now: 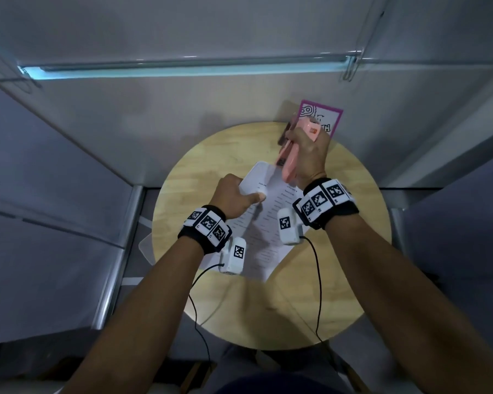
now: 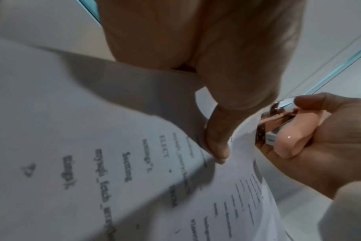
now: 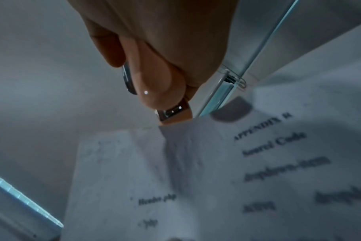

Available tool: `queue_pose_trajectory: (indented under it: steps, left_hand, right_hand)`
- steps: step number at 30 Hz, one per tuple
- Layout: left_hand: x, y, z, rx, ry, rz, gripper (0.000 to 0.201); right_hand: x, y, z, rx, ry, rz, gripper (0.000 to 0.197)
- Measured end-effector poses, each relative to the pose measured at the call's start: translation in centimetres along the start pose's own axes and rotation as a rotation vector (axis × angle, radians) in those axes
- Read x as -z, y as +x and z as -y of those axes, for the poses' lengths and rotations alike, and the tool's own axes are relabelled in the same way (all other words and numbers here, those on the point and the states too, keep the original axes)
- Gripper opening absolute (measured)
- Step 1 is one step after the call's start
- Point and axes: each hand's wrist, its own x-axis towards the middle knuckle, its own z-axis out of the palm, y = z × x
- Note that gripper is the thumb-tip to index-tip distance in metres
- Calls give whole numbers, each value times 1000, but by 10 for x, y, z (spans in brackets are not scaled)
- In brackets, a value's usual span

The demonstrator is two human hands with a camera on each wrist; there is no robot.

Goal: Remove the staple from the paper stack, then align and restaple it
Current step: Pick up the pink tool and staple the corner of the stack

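A printed paper stack point(image 1: 263, 220) lies on the round wooden table point(image 1: 325, 294). My left hand point(image 1: 233, 196) pinches its upper left part, thumb on top, and the sheets point(image 2: 93, 146) bend upward there. My right hand point(image 1: 305, 155) grips a pink stapler point(image 1: 289, 163), held above the stack's far edge. The stapler's metal end point(image 3: 172, 113) touches the top edge of the paper point(image 3: 196, 163) in the right wrist view. In the left wrist view the pink stapler point(image 2: 286, 137) sits in the right palm beside the lifted sheets. No staple can be made out.
A pink-bordered card point(image 1: 323, 118) leans at the table's far right edge, behind the right hand. Grey partition walls point(image 1: 69, 166) enclose the table on three sides. A clear plastic sheet point(image 1: 146, 245) sticks out past the table's left rim.
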Motion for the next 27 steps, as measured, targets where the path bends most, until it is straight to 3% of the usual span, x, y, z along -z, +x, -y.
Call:
queue_pose_trajectory:
  steps: [4,9,12,19,24,27]
  left_hand:
    - [3,-3,-11,-29,5,-26,55]
    - [-1,-4,-20,-11,17,-37,49]
    - [-5,-7,-19,-15,-12,-33,56]
    - [-12,-12,-16,-22,-65,-41,57]
    - [-13,-13,-14,-25,-94,-55,48]
    - [-13,-12,-12,-19,-132,-75,54]
  right_hand:
    - [-7,-6,2,-62,-3,53,8]
    - [-19,-13,10,-72,115,13,9]
    - [-23,-15,15,-98,128,-1,14]
    - [-30,-27,30,-117,48,-44,26]
    - [-39,-33,36,-116,3,-96,31]
    - [-43,-33,38,-102,-12,-91,33]
